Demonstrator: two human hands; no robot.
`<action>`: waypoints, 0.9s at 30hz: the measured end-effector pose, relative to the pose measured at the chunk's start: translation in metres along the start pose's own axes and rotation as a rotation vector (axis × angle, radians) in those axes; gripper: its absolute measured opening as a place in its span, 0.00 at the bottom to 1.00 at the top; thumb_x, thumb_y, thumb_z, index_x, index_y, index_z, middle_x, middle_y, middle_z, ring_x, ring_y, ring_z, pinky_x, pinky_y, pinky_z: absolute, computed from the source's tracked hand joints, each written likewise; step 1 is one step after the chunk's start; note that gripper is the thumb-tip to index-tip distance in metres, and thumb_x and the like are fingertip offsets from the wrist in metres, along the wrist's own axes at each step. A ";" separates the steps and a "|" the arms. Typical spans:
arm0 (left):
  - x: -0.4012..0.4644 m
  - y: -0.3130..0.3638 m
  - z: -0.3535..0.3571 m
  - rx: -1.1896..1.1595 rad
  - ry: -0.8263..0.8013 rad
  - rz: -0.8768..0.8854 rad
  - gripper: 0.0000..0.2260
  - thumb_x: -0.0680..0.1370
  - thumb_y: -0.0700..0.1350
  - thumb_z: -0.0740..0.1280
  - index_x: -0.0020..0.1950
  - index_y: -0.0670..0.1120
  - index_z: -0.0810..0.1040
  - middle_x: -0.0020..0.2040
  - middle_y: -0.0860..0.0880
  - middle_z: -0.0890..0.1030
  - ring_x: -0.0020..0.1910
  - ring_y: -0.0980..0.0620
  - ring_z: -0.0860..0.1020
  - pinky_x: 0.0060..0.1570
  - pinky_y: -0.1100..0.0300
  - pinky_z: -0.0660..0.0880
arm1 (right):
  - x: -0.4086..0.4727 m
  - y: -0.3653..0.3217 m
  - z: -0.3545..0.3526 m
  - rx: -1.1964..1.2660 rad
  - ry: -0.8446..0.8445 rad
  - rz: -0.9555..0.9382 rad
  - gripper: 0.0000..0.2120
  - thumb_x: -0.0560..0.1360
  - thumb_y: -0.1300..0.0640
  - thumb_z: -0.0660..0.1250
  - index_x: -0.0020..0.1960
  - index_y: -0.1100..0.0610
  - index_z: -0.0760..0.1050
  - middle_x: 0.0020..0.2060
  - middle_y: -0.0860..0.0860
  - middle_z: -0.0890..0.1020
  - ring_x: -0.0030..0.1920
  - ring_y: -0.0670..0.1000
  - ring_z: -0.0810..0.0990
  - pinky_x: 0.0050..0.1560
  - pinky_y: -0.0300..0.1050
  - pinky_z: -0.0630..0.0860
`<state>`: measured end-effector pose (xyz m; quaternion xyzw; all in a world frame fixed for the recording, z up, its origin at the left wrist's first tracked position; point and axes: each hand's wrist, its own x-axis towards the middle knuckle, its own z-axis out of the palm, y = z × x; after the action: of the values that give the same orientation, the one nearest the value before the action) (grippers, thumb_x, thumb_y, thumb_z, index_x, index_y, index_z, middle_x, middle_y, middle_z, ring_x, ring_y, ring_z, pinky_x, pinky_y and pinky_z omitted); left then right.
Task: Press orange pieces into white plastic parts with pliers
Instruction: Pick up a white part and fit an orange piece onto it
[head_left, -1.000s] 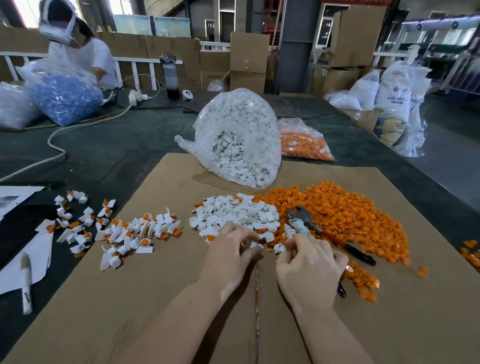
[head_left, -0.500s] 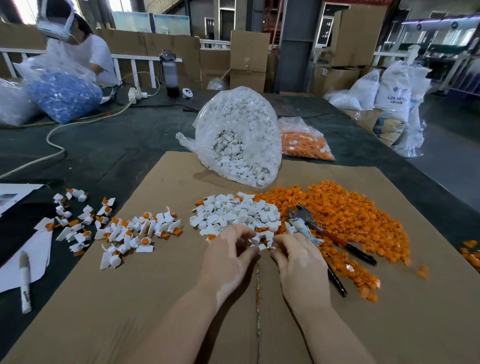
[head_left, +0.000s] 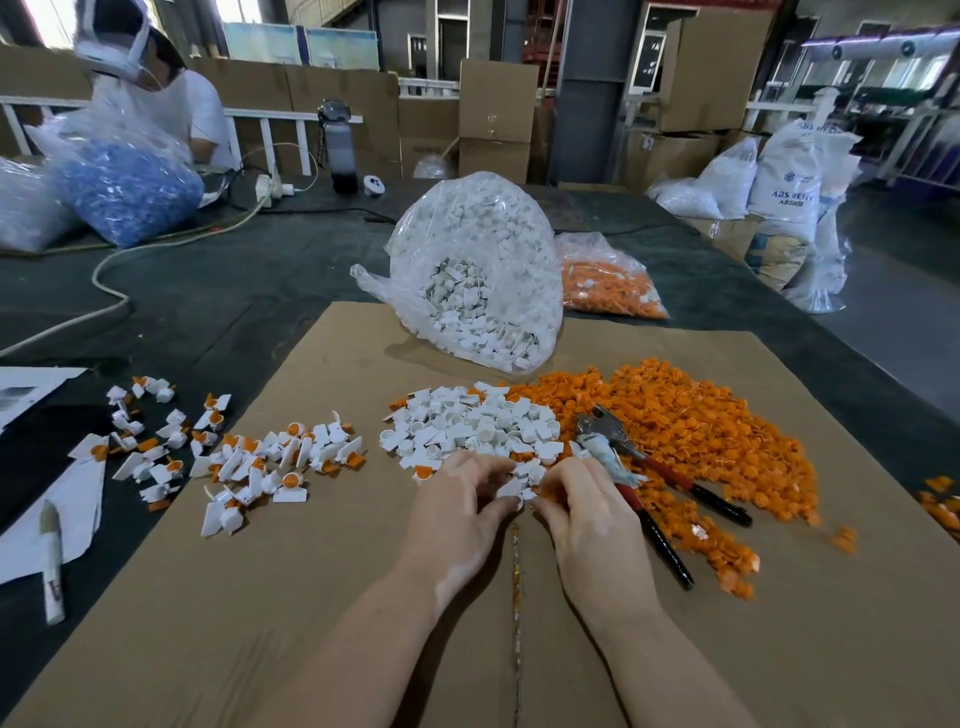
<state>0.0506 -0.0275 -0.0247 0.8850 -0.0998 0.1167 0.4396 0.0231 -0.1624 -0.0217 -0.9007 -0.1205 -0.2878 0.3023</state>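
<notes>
Steel-nosed pliers (head_left: 644, 473) lengthwise, nose away

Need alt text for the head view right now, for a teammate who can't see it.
Both hands, left hand and right hand, pinch a white plastic part at the near edge of the white parts pile. The pliers lie unheld on the orange pieces, atop a cardboard sheet.

A marker (head_left: 52, 561) lies on white paper (head_left: 31, 545); bottle (head_left: 337, 150) (dark) behind.
</notes>
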 end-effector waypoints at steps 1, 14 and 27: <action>0.000 0.000 0.000 0.010 -0.009 0.011 0.13 0.73 0.43 0.71 0.58 0.49 0.80 0.44 0.62 0.72 0.43 0.67 0.71 0.45 0.82 0.64 | 0.000 0.000 0.001 -0.004 0.004 -0.009 0.10 0.68 0.71 0.72 0.46 0.62 0.76 0.41 0.53 0.78 0.40 0.51 0.77 0.38 0.43 0.76; -0.001 0.001 -0.003 -0.088 -0.036 -0.071 0.04 0.74 0.47 0.70 0.42 0.54 0.76 0.36 0.58 0.76 0.37 0.63 0.73 0.35 0.74 0.65 | 0.002 0.000 -0.003 0.031 0.092 -0.049 0.04 0.69 0.66 0.73 0.43 0.61 0.81 0.37 0.51 0.80 0.39 0.51 0.79 0.41 0.43 0.76; -0.003 0.005 -0.010 -0.387 -0.097 -0.162 0.07 0.75 0.40 0.68 0.40 0.50 0.77 0.28 0.58 0.78 0.30 0.65 0.75 0.32 0.75 0.67 | 0.003 0.000 -0.001 0.122 0.034 0.039 0.08 0.69 0.63 0.73 0.35 0.58 0.75 0.31 0.48 0.76 0.33 0.49 0.74 0.36 0.44 0.72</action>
<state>0.0449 -0.0223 -0.0160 0.7938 -0.0700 0.0167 0.6039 0.0247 -0.1632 -0.0193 -0.8778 -0.1154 -0.2891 0.3642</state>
